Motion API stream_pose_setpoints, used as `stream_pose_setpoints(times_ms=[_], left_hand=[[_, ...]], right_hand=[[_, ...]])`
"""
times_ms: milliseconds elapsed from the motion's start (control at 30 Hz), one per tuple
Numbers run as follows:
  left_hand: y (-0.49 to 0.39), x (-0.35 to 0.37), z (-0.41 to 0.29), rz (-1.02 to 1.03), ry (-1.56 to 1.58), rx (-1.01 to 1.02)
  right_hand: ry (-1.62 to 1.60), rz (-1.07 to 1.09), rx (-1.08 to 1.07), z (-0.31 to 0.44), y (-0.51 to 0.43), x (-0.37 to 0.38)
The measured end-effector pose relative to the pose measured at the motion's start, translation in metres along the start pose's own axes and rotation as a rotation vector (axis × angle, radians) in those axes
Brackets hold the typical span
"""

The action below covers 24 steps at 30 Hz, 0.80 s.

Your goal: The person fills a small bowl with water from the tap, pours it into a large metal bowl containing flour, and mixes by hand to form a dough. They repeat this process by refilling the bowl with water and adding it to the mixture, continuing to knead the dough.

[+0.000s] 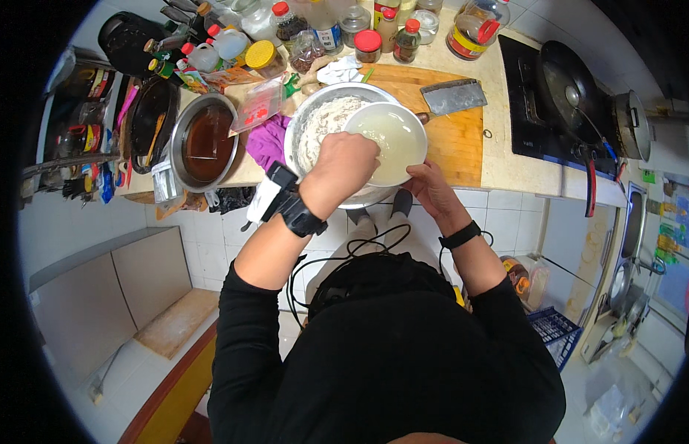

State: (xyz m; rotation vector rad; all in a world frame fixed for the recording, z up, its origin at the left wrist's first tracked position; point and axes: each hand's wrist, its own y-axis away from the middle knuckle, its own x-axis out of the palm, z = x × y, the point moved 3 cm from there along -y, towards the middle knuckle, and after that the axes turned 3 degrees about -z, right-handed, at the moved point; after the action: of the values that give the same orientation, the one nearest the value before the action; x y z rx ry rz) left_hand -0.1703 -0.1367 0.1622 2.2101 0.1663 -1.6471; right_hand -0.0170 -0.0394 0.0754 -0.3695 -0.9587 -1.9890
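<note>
A white bowl [405,139] of pale cloudy liquid is over the right part of a large metal basin [289,133]. Flour [329,119], partly clumped, lies inside the basin. My right hand [431,186] grips the bowl's near right rim, thumb on the edge. Bent at the wrist, my left hand [347,161] reaches over the basin to the bowl's left edge. Its fingertips are hidden, so I cannot tell whether they hold the rim or dip into the liquid.
A cleaver [455,97] rests on the wooden cutting board [461,144] behind the bowl's right side. Left of the basin are a purple cloth [268,141] and a steel basin of brown liquid [208,145]. Jars and bottles [368,45] line the back; a stove [525,111] stands right.
</note>
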Motion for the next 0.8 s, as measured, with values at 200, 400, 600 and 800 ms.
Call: stream_pose_setpoints(times_ms=[200, 400, 600, 800], left_hand=[[0.025, -0.027, 0.015, -0.285, 0.314, -0.19], [0.051, -0.012, 0.039, -0.419, 0.516, -0.415], [0.065, 0.018, 0.043, -0.356, 0.568, -0.503], [0.071, 0.033, 0.045, -0.312, 0.536, -0.561]], right_hand=[[0.069, -0.03, 0.029, 0.018, 0.0, -0.01], [0.229, -0.013, 0.006, 0.042, -0.003, -0.024], [0.283, -0.017, 0.027, 0.055, -0.013, -0.044], [0.36, 0.01, 0.075, 0.065, -0.024, -0.043]])
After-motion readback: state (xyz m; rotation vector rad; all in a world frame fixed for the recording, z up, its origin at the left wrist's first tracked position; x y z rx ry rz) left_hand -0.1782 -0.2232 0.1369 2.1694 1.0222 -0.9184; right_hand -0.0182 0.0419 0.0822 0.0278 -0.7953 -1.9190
